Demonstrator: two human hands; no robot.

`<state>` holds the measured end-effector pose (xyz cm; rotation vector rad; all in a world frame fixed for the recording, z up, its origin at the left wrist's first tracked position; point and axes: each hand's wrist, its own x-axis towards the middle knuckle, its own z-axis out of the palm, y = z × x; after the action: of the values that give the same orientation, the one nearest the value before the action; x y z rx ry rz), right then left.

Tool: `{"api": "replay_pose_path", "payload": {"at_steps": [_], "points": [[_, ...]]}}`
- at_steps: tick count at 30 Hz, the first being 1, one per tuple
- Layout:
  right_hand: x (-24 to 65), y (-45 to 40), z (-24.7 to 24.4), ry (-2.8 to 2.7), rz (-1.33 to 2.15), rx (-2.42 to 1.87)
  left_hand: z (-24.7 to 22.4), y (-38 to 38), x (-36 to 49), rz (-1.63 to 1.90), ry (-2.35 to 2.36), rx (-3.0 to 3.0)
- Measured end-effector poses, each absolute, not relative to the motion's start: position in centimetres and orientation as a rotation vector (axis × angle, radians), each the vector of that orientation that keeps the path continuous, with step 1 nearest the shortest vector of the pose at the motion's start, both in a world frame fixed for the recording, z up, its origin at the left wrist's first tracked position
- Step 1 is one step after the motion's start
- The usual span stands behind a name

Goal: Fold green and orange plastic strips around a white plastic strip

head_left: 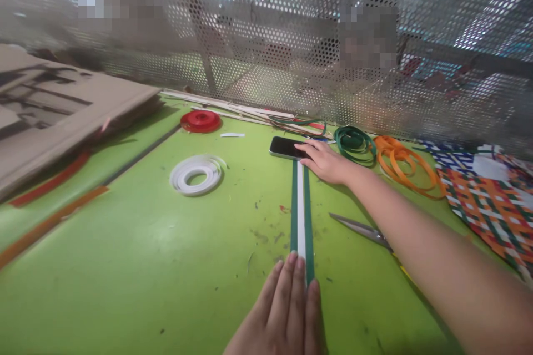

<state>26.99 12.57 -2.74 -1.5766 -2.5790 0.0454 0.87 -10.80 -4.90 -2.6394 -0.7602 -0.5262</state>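
Note:
Two green strips (293,205) with a white strip (301,211) between them lie lengthwise on the green tabletop. Over their near end my left hand (283,310) lies flat, fingers stretched forward. A dark-screened phone (285,147) rests across their far end. My right hand (327,161) reaches there with fingers extended, the fingertips on the phone's right end and beside the strips' ends. Scissors (362,228) lie right of the strips, their handles partly hidden under my right forearm.
A white strip coil (197,176) and a red coil (200,121) lie left. Green (355,144) and orange strip coils (406,163) lie right, near woven strip pieces (487,194). Cardboard (120,100) covers the far left. A perforated metal screen (258,39) stands behind, people blurred beyond it.

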Motion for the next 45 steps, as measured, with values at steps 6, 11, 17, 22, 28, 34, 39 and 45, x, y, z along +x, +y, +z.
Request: {"api": "replay_pose_path", "payload": {"at_steps": [6,11,17,22,28,34,39,45], "points": [[24.6,7.4,-0.8,-2.552,-0.033,-1.652,-5.0,-10.7,0.5,-0.504,-0.713,-2.666],[23.1,-1.5,-1.2,-2.553,-0.048,-1.692,-4.4,-10.4,0.1,-0.549,-0.666,-2.71],[23.0,-5.0,-3.3,-2.545,-0.043,-1.601,-1.2,-7.4,0.4,-0.394,-0.714,-3.007],[22.8,-4.7,-3.1,-2.534,-0.018,-1.595,-1.7,-5.6,1.0,-0.315,-0.81,-2.955],[22.7,-4.7,-3.1,-2.556,0.004,-1.616,-3.2,-5.6,0.7,-0.354,-0.923,-2.938],[22.7,-4.8,-3.3,-2.504,0.023,-1.613,-3.1,-5.2,0.5,-0.393,-0.934,-2.967],[22.5,-4.8,-3.2,-2.552,0.03,-1.645,-3.4,-5.1,0.3,-0.402,-0.937,-3.0],[22.8,-4.0,-2.0,-2.617,0.1,-1.697,-3.4,-5.3,0.4,-0.356,-0.934,-3.014]]}}
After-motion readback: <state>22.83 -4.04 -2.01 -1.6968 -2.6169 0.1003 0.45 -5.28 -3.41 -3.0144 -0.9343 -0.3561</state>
